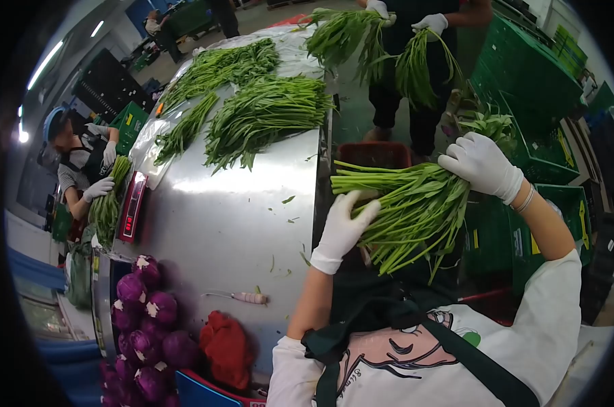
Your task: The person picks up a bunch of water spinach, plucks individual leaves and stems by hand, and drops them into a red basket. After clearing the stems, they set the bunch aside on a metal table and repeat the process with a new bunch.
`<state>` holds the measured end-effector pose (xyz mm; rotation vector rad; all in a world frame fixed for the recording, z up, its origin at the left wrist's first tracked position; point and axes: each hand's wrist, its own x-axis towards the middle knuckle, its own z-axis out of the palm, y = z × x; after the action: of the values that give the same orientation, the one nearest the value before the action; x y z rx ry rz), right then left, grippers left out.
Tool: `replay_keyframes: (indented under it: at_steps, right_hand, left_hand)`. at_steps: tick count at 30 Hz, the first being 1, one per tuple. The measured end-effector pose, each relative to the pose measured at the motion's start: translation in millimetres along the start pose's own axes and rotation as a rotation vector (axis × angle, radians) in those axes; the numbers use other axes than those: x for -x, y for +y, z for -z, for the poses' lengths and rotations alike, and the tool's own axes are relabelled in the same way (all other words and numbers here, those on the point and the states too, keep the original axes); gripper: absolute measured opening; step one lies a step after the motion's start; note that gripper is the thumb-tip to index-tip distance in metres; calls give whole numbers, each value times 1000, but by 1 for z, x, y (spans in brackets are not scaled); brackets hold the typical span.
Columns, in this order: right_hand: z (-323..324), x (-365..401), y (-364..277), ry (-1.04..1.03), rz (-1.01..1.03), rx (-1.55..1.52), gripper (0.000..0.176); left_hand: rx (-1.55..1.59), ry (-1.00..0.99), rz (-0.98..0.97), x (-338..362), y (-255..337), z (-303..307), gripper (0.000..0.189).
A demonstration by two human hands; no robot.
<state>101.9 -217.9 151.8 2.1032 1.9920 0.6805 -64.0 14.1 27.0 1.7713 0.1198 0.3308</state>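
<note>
A loose bunch of long-stemmed leafy greens (415,210) is held up in front of my body, past the right edge of the metal table. My left hand (344,227), in a white glove, grips the pale cut stems from below, thumb on the near side. The white-gloved right hand (483,166) is closed around the leafy end, its fingertips partly hidden among the leaves. Below the stems a red crate (375,155) shows. On the metal table (253,224) lie a large pile of similar greens (270,112) and a smaller bunch (187,129).
A knife with a wrapped handle (249,297) and a red cloth (225,349) lie on the table. Purple cabbages (144,339) are heaped at left, near a red scale (130,207). Green crates (558,224) stand at right. Two co-workers (419,74) (76,163) handle greens.
</note>
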Motion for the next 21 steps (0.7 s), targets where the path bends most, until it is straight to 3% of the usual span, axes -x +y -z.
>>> replay_keyframes:
  at_steps: [1, 3, 5, 9, 13, 20, 21]
  right_hand:
    - [-1, -1, -1, 8, 8, -12, 14]
    - [-6, -4, -4, 76, 32, 29, 12]
    - [-8, -6, -7, 104, 46, 73, 12]
    - [-6, -5, -6, 127, 36, 46, 13]
    - [-5, -6, -8, 120, 67, 61, 14]
    - [-4, -1, -9, 90, 34, 48, 12]
    - [-3, 1, -8, 83, 17, 46, 12]
  left_hand:
    - [-52, 51, 36, -3, -1, -3, 35]
    - [168, 67, 201, -5, 1, -3, 31]
    - [196, 105, 228, -4, 0, -4, 25]
    - [331, 150, 167, 4, 0, -5, 20]
    - [435, 233, 233, 1, -10, -8, 23]
    - [157, 409, 155, 4, -17, 1, 22]
    - [283, 448, 151, 1, -30, 8, 23]
